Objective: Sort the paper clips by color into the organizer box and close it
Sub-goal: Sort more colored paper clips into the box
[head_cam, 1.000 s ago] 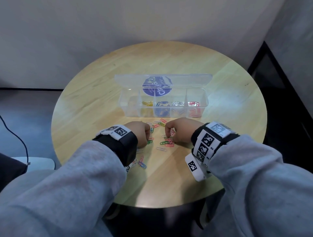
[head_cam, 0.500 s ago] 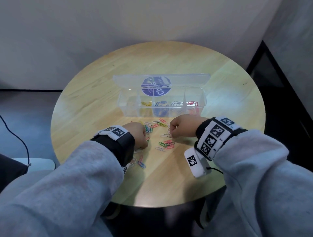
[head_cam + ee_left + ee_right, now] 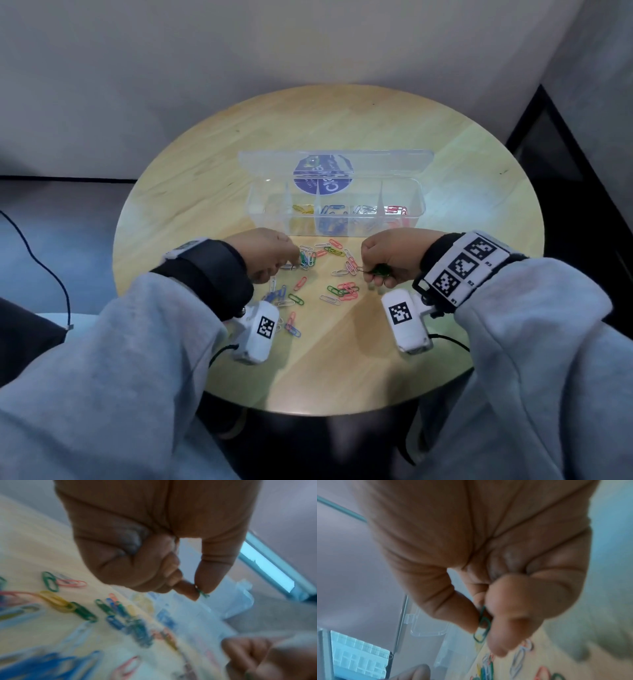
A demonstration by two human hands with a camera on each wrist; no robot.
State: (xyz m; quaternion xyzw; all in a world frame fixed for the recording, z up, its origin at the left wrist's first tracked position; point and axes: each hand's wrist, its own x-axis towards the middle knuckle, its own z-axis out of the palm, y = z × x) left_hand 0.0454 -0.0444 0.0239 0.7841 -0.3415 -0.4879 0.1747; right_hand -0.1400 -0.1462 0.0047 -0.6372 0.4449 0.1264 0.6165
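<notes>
A clear organizer box stands open on the round table, its lid tilted back. Yellow, blue, silver and red clips lie in separate compartments. Loose paper clips of many colours are scattered in front of it. My left hand hovers over the left part of the pile and pinches a green clip between thumb and forefinger. My right hand is raised to the right of the pile and pinches green clips.
The wooden table has bare surface near its front edge and on both sides of the box. A dark cable hangs at the left, off the table. A grey wall is behind.
My right hand has lifted off the pile and drawn back to the right with green clips in it. My left hand has shifted slightly toward the box.
</notes>
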